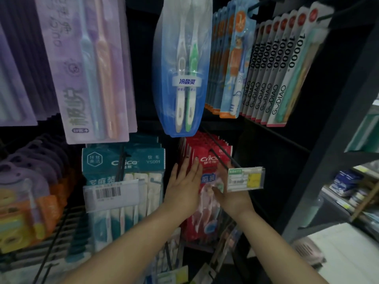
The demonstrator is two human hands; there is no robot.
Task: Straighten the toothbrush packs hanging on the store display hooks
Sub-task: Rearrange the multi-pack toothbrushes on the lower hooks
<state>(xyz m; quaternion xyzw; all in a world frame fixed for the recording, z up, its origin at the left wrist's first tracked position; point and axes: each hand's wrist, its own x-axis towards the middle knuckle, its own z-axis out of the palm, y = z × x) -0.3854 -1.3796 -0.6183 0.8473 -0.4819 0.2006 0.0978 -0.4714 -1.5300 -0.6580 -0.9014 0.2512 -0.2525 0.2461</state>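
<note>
A row of red Crice toothbrush packs [209, 160] hangs on a black hook [220, 154] at centre. My left hand [184, 187] lies flat against the left side of the red packs, fingers straight and together. My right hand [231, 199] is at their right side, partly hidden behind the hook's price tag [245, 179], thumb across the front pack. Whether its fingers grip the packs is hidden. Teal Crice packs [123, 160] hang to the left.
Above hang a blue two-brush pack [182, 68], purple packs [88, 68], and white GUDIAO packs [274, 68] at the upper right. Orange and purple children's packs [26, 191] are at the left. A dark shelf post [328, 140] stands on the right with other shelves beyond.
</note>
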